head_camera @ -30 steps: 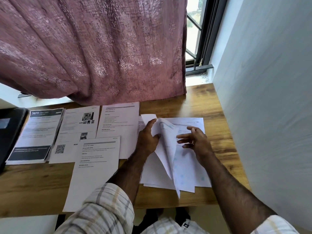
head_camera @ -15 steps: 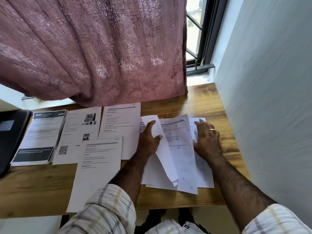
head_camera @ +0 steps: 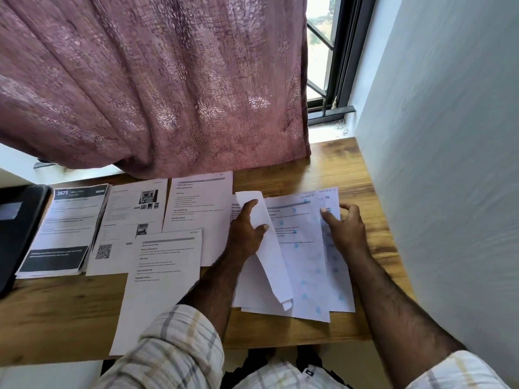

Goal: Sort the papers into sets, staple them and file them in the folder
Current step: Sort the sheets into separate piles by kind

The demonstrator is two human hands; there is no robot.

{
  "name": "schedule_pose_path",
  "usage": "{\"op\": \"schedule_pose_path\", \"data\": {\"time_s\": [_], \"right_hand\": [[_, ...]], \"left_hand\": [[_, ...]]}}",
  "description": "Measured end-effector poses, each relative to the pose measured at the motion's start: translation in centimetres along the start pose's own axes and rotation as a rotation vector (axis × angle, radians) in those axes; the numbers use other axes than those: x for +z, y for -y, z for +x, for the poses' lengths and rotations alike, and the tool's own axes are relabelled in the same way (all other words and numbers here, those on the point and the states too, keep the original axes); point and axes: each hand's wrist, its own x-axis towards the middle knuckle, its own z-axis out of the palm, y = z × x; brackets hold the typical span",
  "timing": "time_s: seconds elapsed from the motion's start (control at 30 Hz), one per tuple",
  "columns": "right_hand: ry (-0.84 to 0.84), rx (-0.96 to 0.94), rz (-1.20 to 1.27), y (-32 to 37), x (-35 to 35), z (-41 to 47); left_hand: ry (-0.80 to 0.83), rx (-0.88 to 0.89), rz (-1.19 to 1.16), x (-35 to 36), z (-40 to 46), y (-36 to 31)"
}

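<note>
Left hand: the left hand [head_camera: 246,230] grips a folded-back white sheet [head_camera: 266,245], thumb and fingers curled round its upper part, over the loose paper pile [head_camera: 306,276] on the wooden desk [head_camera: 351,175].
Right hand: the right hand [head_camera: 346,228] rests on the pile's right side, thumb and bent fingers pinching the edge of a blue-spotted sheet [head_camera: 334,209].
Sorted papers: a dark-headed stack marked 3675 [head_camera: 67,228], a page with photos and a QR code [head_camera: 126,228] and two text pages [head_camera: 199,209] [head_camera: 160,282] lie to the left.
Folder: a black folder [head_camera: 16,228] sits at the desk's left edge.
Backdrop: a mauve curtain [head_camera: 154,80] hangs behind, a window [head_camera: 331,51] beside it.
</note>
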Motion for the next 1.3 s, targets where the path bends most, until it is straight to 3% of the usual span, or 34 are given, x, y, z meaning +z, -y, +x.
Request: {"op": "schedule_pose_path", "data": {"time_s": [0.07,0.13,0.33,0.5,0.73,0.9,1.07,1.3], "right_hand": [[0.039,0.113,0.078,-0.2,-0.4,0.6],[0.083,0.078,0.032,-0.2,-0.7,0.4],[-0.059,-0.204,-0.261,5.3,-2.6,-1.2],[-0.196,-0.498,-0.519,13.6,-5.1,-2.9],[-0.234,-0.79,-0.638,22.2,-5.5,-5.4],[-0.293,-0.912,-0.647,24.8,-4.4,-6.9],[-0.299,-0.858,-0.644,22.6,-2.5,-7.5],[-0.065,-0.368,-0.561,9.7,2.4,-3.7]], "left_hand": [[-0.001,0.003,-0.011,0.0,-0.1,-0.2],[-0.01,0.017,-0.017,-0.1,0.0,-0.2],[-0.023,0.027,-0.048,-0.5,0.0,-1.0],[-0.044,-0.015,-0.24,-1.7,0.3,-0.4],[-0.056,-0.077,-0.36,-4.1,0.2,-0.1],[-0.037,-0.152,-0.47,-6.5,-0.1,0.7],[-0.022,-0.156,-0.517,-7.9,-0.6,1.9],[-0.031,-0.246,-0.636,-8.1,-0.9,3.5]]}}
